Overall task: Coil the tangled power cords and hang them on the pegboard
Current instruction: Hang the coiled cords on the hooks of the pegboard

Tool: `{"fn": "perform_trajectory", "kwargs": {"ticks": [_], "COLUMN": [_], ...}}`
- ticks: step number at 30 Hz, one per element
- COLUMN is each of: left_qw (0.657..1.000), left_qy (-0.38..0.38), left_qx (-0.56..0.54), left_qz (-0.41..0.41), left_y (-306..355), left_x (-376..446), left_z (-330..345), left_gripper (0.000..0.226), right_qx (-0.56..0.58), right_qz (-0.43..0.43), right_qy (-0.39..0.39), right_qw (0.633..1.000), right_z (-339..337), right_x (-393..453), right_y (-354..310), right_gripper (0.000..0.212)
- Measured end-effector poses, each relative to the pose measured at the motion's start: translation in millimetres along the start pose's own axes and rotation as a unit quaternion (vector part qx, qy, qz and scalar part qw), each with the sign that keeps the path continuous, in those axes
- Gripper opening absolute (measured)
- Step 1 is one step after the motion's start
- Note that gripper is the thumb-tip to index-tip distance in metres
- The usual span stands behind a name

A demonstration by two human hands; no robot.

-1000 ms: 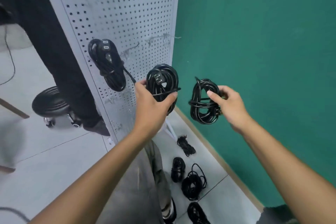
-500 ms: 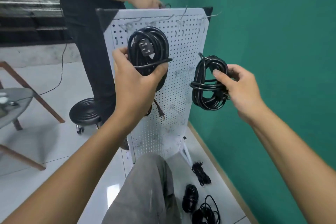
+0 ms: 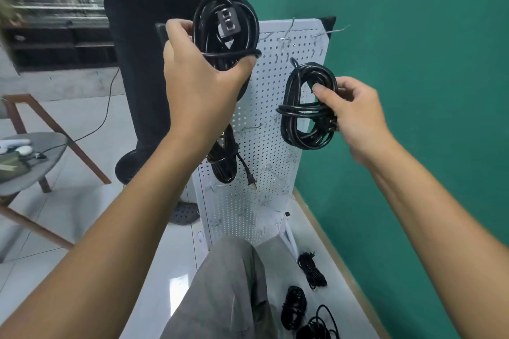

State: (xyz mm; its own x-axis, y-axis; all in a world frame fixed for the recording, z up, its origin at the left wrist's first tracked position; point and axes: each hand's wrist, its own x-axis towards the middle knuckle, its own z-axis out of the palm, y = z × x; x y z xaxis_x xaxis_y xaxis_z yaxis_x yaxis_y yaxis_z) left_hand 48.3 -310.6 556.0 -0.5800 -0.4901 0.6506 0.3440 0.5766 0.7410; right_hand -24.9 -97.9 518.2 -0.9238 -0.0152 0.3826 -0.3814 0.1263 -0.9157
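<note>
Risk, as I judge it: the wrapped turn may slip and a coil loosen if it misses a hook. Left hand [image 3: 203,91] grips a black coiled cord [image 3: 225,33] before the top of the pegboard [image 3: 264,159]; right hand [image 3: 355,115] pinches a second coil [image 3: 300,107] at its right edge. Both look glossy and tightly bound.
</note>
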Motion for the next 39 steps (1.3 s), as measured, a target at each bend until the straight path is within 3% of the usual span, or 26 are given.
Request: {"fn": "perform_trajectory", "kwargs": {"ticks": [16,25,39], "left_qw": [0.998,0.994,0.987], "left_qy": [0.003,0.003,0.014], "left_qx": [0.051,0.107,0.162], "left_qz": [-0.025,0.023,0.010], "left_y": [-18,-15,-50], "left_x": [31,39,36], "left_z": [18,27,28], "left_gripper": [0.068,0.066,0.073], "right_qx": [0.005,-0.001,0.005], "right_qz": [0.015,0.025,0.019], "right_qy": [-0.020,-0.031,-0.024], "right_qw": [1.000,0.999,1.000], "right_z": [11,19,24], "right_x": [7,13,19], "right_y": [9,12,8], "right_gripper": [0.010,0.009,0.012]}}
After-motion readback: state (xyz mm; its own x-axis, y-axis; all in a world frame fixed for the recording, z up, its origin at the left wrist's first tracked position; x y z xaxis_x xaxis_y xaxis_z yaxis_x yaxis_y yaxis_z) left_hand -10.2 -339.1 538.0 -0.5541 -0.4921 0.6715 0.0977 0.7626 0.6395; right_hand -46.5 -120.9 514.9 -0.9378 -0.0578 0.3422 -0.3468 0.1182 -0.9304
